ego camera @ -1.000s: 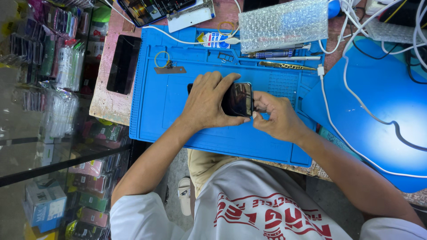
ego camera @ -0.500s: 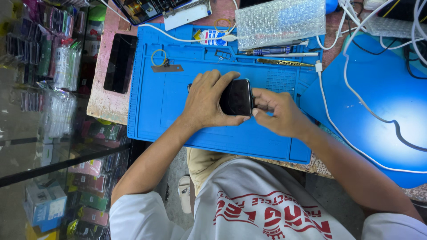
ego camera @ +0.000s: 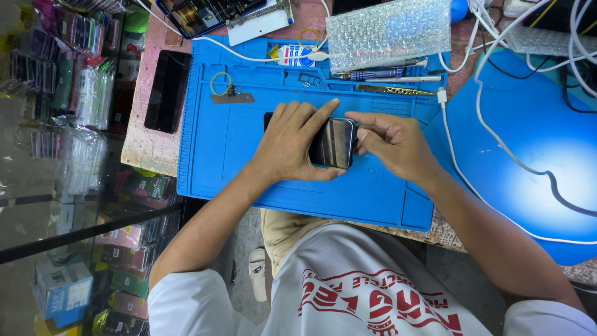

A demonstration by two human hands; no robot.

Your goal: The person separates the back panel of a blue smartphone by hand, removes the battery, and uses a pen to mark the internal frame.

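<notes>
Both hands meet at centre, forearms angling in from the near edge.
Left hand (ego camera: 292,140) curls, fingers (ego camera: 323,112) spread; right hand (ego camera: 388,142) pinches with bent fingers (ego camera: 364,118).

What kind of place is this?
Probably a phone repair stall: a phone held over a blue work mat, small tools along its top edge, and racks of packaged accessories beside it.

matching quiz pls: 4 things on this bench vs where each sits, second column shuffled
1. phone
2. bubble wrap
3. dark glass panel
4. yellow ring

A. off the mat's left edge, on the worn board
B. on the blue mat, upper left
C. between left hand and right hand
D. over the mat's top edge

Pairs: 1-C, 2-D, 3-A, 4-B
</notes>
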